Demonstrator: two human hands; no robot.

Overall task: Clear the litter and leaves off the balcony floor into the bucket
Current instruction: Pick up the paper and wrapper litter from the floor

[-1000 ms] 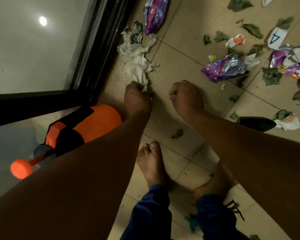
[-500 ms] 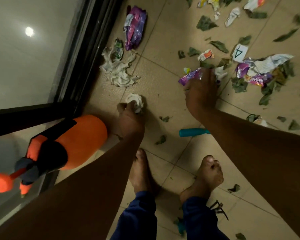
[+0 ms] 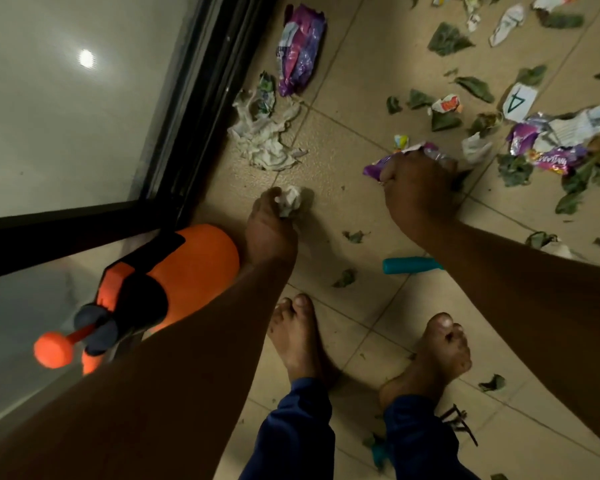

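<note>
My left hand (image 3: 269, 226) grips a crumpled white paper ball (image 3: 290, 199) just above the tiled floor. To the right, my right hand (image 3: 418, 192) is curled round a purple snack wrapper (image 3: 378, 165) lying on the tiles. More litter lies beyond: a white crumpled tissue (image 3: 262, 136) by the door frame, a purple packet (image 3: 298, 50) behind it, and a purple and white wrapper pile (image 3: 555, 140) at the right. Green leaves (image 3: 449, 39) are scattered across the far floor. No bucket is in view.
An orange pump sprayer (image 3: 174, 271) lies on its side against the black sliding-door frame (image 3: 201, 98) at the left. A teal handle (image 3: 409, 265) lies on the floor under my right forearm. My bare feet (image 3: 298, 334) stand on the beige tiles (image 3: 343, 188).
My left hand pulled a piece of paper away from the tissue and holds it balled up. My right hand moved right and forward from the floor onto the purple wrapper and closed round it.
</note>
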